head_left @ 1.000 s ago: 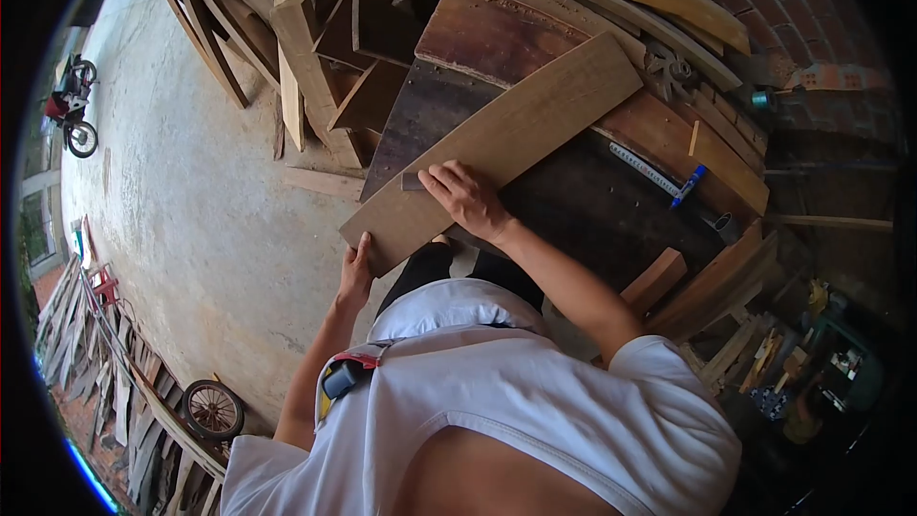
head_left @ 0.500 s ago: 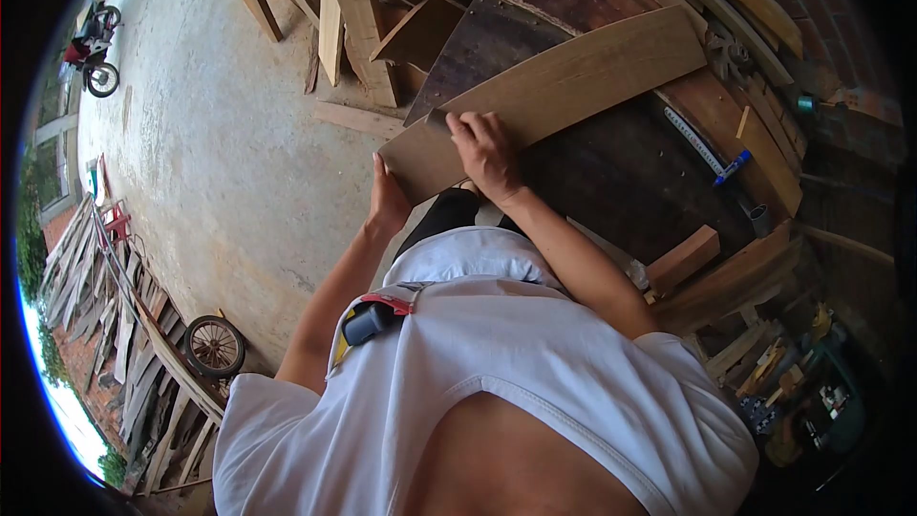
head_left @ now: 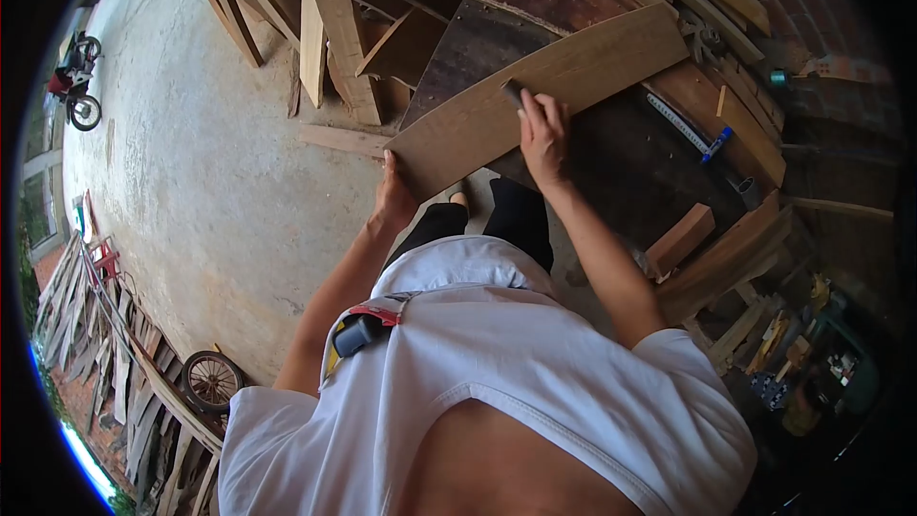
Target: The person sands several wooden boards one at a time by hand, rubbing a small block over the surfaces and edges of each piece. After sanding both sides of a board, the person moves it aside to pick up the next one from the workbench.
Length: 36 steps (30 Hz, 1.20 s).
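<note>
A long pale wooden plank [head_left: 592, 62] lies slanted across a dark workbench [head_left: 611, 167]. My left hand [head_left: 393, 196] grips the plank's near end at its edge. My right hand [head_left: 542, 131] rests on the plank's surface farther along, pressing a small dark block [head_left: 514, 93] against the wood. A device with a red strap [head_left: 363, 328] hangs at my white shirt.
A metal ruler [head_left: 673, 119] and a blue marker [head_left: 715, 144] lie on the bench to the right, beside a wood block [head_left: 680, 238]. Stacked boards [head_left: 330, 24] lean at the bench's left. Concrete floor [head_left: 201, 172], a small wheel [head_left: 209, 380] and a motorbike [head_left: 72, 86] are to the left.
My right hand slid the dark block along the plank away from my body. My left hand kept its hold on the plank's near end.
</note>
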Available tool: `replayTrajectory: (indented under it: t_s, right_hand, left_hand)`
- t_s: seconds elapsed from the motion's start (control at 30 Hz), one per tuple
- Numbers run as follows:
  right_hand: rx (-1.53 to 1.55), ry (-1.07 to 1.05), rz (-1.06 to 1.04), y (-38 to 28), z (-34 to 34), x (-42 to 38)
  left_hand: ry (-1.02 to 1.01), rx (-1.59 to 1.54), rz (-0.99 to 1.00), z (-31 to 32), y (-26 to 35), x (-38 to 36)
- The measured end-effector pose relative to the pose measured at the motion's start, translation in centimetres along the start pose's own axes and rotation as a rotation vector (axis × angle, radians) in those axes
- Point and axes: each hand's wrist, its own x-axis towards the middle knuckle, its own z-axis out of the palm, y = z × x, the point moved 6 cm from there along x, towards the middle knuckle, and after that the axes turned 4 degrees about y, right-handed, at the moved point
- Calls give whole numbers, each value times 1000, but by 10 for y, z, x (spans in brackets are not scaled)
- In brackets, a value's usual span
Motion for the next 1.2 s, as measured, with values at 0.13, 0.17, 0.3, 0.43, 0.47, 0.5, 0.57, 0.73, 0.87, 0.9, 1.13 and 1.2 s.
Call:
replayTrajectory:
  t_s: [0.13, 0.17, 0.3, 0.43, 0.47, 0.5, 0.57, 0.73, 0.87, 0.9, 1.13, 1.2]
  right_hand:
    - [210, -298, -360, -79, 24, -71]
    - [265, -353, -473, -83, 23, -75]
    - [-77, -10, -32, 50, -41, 18]
    - [-251, 191, 173, 105, -48, 35]
    - [-227, 175, 140, 72, -36, 22]
    - [-116, 121, 92, 32, -20, 5]
    - [82, -129, -77, -47, 17, -41]
    - [234, -385, -503, -84, 23, -67]
    - [-73, 12, -60, 66, -36, 32]
    - [-185, 130, 11, 107, -50, 48]
    - [46, 14, 1, 10, 3, -3]
    - [171, -247, -249, -49, 15, -33]
  left_hand:
    - [-131, -51, -67, 4, 1, -2]
    - [-103, -29, -59, 4, 2, -2]
    - [-55, -4, -29, -3, 0, 3]
    - [-54, -22, -5, -7, 0, 8]
    - [-45, -37, -5, -4, 1, 5]
    - [-34, -55, -7, -2, 0, 3]
    - [-75, -56, -9, -4, 1, 5]
    - [-186, -85, -80, 17, 6, -13]
    - [224, 74, -57, -8, 5, -11]
    - [264, 460, 280, -19, 21, -10]
    - [-5, 1856, 1021, 41, 54, -71]
    - [-246, 2117, 904, 61, 45, -70]
